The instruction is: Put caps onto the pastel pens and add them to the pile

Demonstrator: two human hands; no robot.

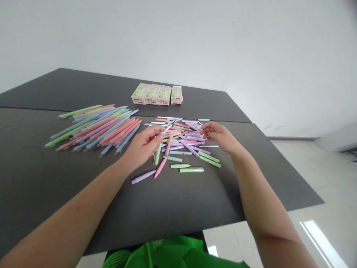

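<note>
My left hand (147, 143) is closed, thumb and fingers pinching a thin white pen refill (167, 128) that points up to the right. Over the right side of a loose pile of pen parts hovers my right hand (217, 134), its fingers loosely curved and apart, with nothing visible in them. In the pile are pastel barrels such as a purple barrel (190, 148), a pink barrel (169, 145) and a green barrel (209, 160). More white refills (209, 146) lie among them. Nearest me are a purple pen part (143, 177) and a green part with a clear end (191, 170).
To the left lies a large heap of assembled-looking pens (95, 128) in pink, blue, green and purple. Several small green-and-pink boxes (164, 95) stand in a row farther back. The dark table (178, 201) has a seam across it, and a white wall rises behind.
</note>
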